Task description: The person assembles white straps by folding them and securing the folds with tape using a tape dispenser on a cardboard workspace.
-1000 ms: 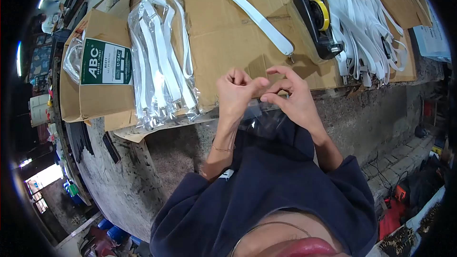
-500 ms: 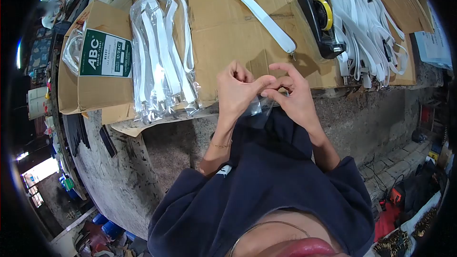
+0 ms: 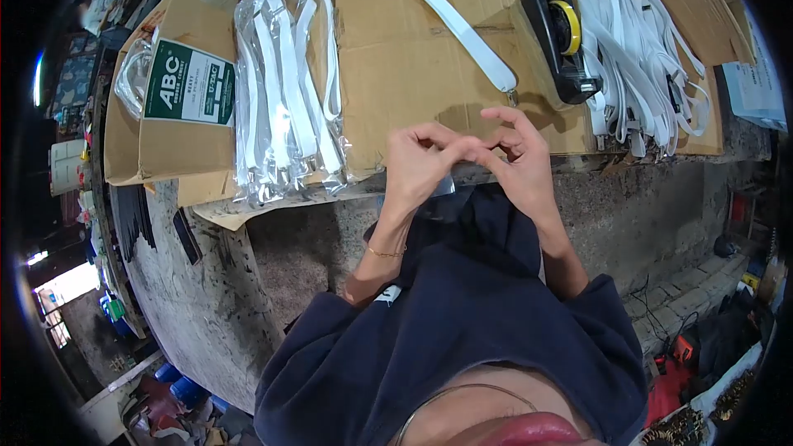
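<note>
Above my lap, at the table's front edge, my left hand (image 3: 420, 167) and my right hand (image 3: 522, 167) meet at the fingertips. Both have thumb and fingers pinched together on a clear plastic bag (image 3: 446, 187). Only a shiny bit of the bag shows below the fingers; most of it is hidden by the hands or blends with the dark shirt. Just beyond the fingers lies a white lanyard (image 3: 464, 31) with a metal clip at its near end. To the left, several white lanyards in clear bags (image 3: 285, 99) lie side by side.
A cardboard box (image 3: 183, 153) with a green label stands on the left, with clear plastic inside. A black tape dispenser (image 3: 555, 41) with yellow tape sits at the right, beside a heap of white lanyards (image 3: 632, 49). Cardboard (image 3: 376, 74) covers the tabletop.
My hands have shifted slightly, and their fingertips are closer together. Less of the plastic shows below them. The view has tilted a little; the things on the table have stayed put.
</note>
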`<state>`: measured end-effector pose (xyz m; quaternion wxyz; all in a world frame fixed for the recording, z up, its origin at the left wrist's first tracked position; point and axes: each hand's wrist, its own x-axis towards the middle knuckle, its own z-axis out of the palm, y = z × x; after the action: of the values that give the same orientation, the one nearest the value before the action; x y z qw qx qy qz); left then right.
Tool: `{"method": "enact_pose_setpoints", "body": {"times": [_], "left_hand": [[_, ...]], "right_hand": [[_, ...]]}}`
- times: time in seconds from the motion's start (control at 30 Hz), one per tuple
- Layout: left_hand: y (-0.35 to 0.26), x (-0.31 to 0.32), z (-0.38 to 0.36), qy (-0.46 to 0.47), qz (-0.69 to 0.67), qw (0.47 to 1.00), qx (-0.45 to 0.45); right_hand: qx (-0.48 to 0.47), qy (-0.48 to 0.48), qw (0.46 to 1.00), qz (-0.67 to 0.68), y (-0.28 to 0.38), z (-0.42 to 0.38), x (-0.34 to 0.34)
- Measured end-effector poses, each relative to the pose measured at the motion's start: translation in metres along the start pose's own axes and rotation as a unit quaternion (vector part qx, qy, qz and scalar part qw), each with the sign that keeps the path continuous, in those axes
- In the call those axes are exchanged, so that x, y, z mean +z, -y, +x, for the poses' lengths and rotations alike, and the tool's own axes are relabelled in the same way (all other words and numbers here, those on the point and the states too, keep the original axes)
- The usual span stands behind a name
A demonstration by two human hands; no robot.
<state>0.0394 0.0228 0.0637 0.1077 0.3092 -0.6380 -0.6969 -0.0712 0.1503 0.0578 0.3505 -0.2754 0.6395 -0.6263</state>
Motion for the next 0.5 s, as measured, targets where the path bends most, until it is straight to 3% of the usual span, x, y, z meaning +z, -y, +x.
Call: {"method": "enact_pose_setpoints", "body": {"times": [0.13, 0.2, 0.33, 0.5], "left_hand": [[0.015, -0.001, 0.005, -0.047, -0.055, 0.994, 0.081], [0.007, 0.007, 0.006, -0.019, -0.174, 0.979, 0.105], [0.005, 0.005, 0.003, 0.024, -0.135, 0.989, 0.053], [0.013, 0.015, 0.006, -0.037, -0.177, 0.980, 0.087]], "right_hand": [[-0.039, 0.003, 0.999, 0.000, -0.006, 0.000, 0.002], [-0.023, -0.001, 1.000, 0.019, -0.005, -0.001, 0.000], [-0.023, 0.007, 1.000, -0.010, -0.012, 0.001, 0.000], [-0.048, 0.007, 0.999, 0.003, -0.015, 0.001, 0.002]]}}
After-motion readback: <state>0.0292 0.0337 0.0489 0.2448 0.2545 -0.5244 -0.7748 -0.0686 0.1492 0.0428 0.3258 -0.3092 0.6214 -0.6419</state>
